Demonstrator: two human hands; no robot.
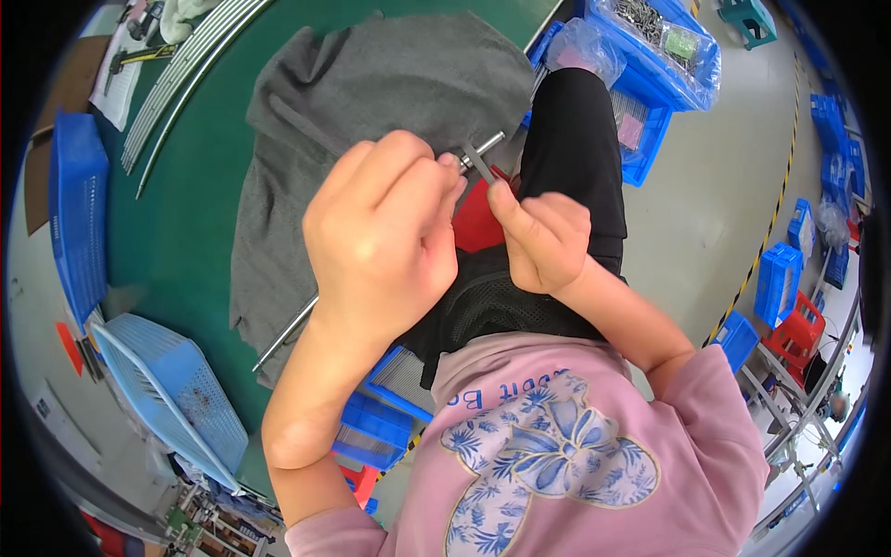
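My left hand [385, 232] is closed around a thin, shiny metal rod [290, 332]. The rod slants from the lower left, passes behind the hand and comes out at the upper right as a narrower end [489, 143] with a collar. Across the rod at that collar lies a flat grey metal tool [479, 164]; its exact kind is hard to make out. My right hand [546, 237] pinches the tool's near end with thumb and forefinger, the other fingers curled. Beneath the rod, a dark grey cloth [371, 84] covers part of the green table [200, 204].
Several long metal rods [190, 74] lie at the table's far left. Blue baskets [79, 213] and a light-blue basket [176, 395] stand along the left side. Blue bins [664, 56] with metal parts are beyond my knee. A red stool [798, 325] and more blue bins line the right.
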